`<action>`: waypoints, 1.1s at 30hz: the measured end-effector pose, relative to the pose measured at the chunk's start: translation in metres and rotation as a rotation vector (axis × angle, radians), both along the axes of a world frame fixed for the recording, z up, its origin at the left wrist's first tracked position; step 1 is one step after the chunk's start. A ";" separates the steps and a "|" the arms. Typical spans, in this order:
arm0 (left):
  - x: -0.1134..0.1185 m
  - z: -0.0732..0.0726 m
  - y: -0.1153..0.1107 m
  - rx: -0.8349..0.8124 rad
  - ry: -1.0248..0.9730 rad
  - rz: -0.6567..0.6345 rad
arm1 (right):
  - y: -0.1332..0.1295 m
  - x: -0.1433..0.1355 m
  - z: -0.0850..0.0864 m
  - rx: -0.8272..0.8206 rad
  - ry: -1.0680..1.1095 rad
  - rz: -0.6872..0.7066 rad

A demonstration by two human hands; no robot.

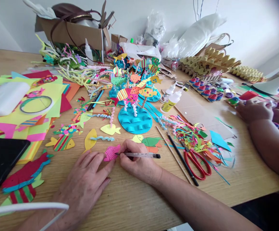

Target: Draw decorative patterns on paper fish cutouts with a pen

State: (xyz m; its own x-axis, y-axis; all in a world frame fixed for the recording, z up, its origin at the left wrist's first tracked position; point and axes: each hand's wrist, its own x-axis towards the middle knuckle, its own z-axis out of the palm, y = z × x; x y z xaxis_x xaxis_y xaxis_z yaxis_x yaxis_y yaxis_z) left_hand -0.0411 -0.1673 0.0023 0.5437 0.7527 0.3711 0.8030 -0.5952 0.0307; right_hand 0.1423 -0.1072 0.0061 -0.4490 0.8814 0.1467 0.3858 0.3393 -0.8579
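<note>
A pink paper fish [110, 153] with drawn scales lies flat on the wooden table. My left hand [87, 175] rests beside it, fingertips and thumb steadying its left and lower edges. In a pinch, my right hand [139, 163] holds a clear-barrelled pen [141, 155], its dark tip at the fish's tail. Just beyond are a yellow paper fish [90, 140] with a blue twisted pipe cleaner [103, 139] across it, and a green paper fish [151, 141]. A striped paper fish [61, 143] lies to the left.
Red-handled scissors [197, 165], a black pencil [182, 159] and a wooden stick [171, 152] lie right, near paper scraps [197, 138]. Behind stand blue discs [135, 120] bearing fish, and glue bottles [171, 102]. A phone [3, 163] is left; another person's hands [257, 110] work at right.
</note>
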 end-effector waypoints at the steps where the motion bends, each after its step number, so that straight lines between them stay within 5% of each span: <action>1: 0.000 0.000 0.000 0.000 0.000 0.003 | 0.000 0.000 0.000 0.000 0.003 -0.003; 33: 0.003 0.000 -0.001 0.016 -0.012 0.024 | 0.001 0.003 0.002 -0.061 0.003 0.013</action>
